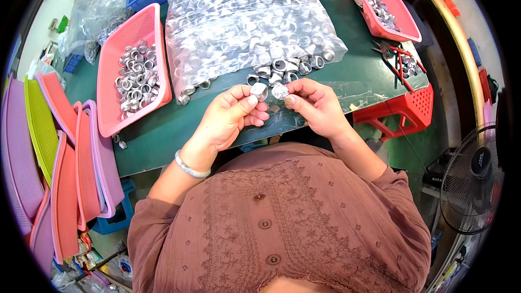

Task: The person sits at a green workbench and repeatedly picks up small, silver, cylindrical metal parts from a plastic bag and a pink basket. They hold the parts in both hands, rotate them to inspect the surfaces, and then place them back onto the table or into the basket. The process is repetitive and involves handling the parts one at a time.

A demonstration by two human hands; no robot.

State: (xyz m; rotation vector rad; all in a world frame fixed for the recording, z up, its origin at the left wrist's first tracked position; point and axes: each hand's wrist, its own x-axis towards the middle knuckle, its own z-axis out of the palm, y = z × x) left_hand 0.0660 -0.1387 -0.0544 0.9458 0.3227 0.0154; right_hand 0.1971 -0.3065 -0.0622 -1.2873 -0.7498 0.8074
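Observation:
Between the thumb and fingers of my left hand (230,114) is a silver-grey metal ring (259,91) with a broad top. My right hand (317,107) pinches another metal ring (279,91), whose face looks patterned; the two rings are held close together above the table's near edge. Just beyond them, loose rings (279,65) spill from the mouth of a large clear plastic bag (217,21) packed with many more. A pale bangle (191,166) circles my left wrist.
A pink basket (104,97) of rings stands left on the green table (157,152), another pink basket (410,35) at far right. Red-handled pliers (399,65) lie near the right edge, above a red stool (415,108). Coloured baskets (65,184) stack at left; a fan (472,179) stands right.

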